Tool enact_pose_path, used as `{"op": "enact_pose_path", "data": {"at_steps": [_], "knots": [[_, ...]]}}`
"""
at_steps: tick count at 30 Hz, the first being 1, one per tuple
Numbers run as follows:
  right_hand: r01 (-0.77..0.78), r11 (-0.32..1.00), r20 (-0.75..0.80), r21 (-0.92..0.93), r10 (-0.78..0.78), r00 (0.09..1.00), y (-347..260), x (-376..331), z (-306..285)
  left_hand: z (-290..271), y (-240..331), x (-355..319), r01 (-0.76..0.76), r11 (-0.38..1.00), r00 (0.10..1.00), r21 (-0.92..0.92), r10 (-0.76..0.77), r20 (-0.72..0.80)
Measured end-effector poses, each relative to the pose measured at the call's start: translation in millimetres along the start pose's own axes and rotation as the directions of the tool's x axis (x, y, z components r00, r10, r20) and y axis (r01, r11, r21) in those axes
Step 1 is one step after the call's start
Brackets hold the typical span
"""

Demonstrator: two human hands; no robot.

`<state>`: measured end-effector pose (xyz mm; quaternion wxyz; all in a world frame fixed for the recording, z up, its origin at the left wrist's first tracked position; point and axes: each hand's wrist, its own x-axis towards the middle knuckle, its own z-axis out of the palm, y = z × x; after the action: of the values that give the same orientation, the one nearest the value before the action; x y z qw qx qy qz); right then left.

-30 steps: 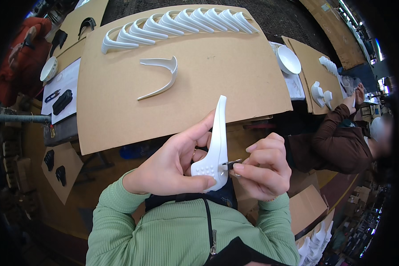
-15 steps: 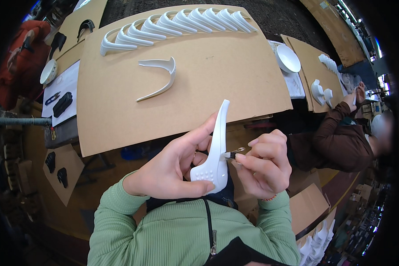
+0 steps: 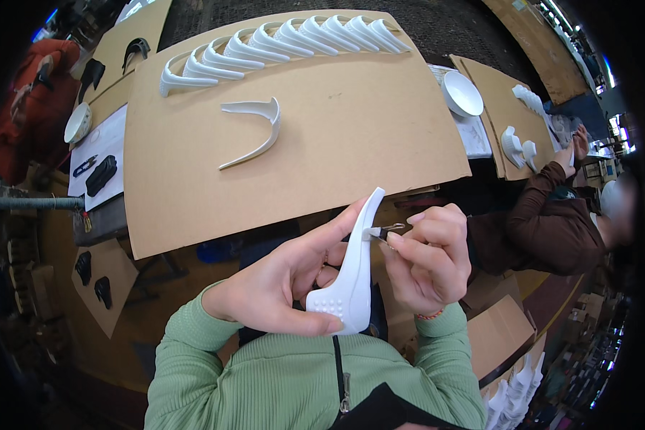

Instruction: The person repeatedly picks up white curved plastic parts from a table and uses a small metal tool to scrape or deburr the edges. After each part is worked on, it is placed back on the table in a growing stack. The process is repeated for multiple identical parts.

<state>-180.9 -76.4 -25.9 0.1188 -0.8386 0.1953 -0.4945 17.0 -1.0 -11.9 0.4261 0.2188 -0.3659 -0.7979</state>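
A white curved plastic piece [image 3: 352,283] with a bumpy wide end is held upright, slightly tilted to the right, in front of my chest. My left hand [image 3: 269,290] is closed round it, thumb across the wide bottom end and index finger along the narrow upper part. In the fingertips of my right hand [image 3: 433,261] is pinched a small scraping tool [image 3: 385,232], with a dark middle and shiny metal ends. Its tip meets the right edge of the piece's narrow part. The tool's exact kind is hard to make out.
On the cardboard-topped table [image 3: 322,154] lie a single white U-shaped piece [image 3: 274,122] and a row of white curved pieces [image 3: 279,43]. White bowls [image 3: 463,93] stand on both sides. At right, a person in a brown sleeve [image 3: 548,193] works; a cardboard box [image 3: 502,330] sits lower right.
The white piece has come down a little, its upper tip leaning further right. My right hand's tool has shifted up along the piece's edge toward the narrow tip.
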Motion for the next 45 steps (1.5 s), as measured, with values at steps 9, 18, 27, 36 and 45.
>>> {"op": "enact_pose_path", "data": {"at_steps": [9,18,27,36,45], "knots": [[0.014,0.997,-0.065,-0.081,-0.019,0.998,3,3,2,2,-3,-1,0.029,1.000,0.999,0.009,-0.029,0.016],[-0.166,0.986,-0.139,-0.029,0.161,0.977,4,5,5,-1,-6,-5,0.087,0.996,0.996,0.019,-0.087,0.014],[-0.442,0.631,-0.034,0.637,0.596,0.802,13,3,-10,-14,0,-10,0.028,1.000,0.976,0.009,-0.025,-0.218],[-0.297,0.891,0.115,0.344,0.273,0.955,3,12,-7,-14,-5,2,-0.047,0.980,0.942,-0.194,-0.022,-0.336],[-0.284,0.935,0.137,0.210,0.260,0.956,1,18,-2,0,-5,-6,-0.001,0.998,0.933,0.060,0.022,-0.358]]}}
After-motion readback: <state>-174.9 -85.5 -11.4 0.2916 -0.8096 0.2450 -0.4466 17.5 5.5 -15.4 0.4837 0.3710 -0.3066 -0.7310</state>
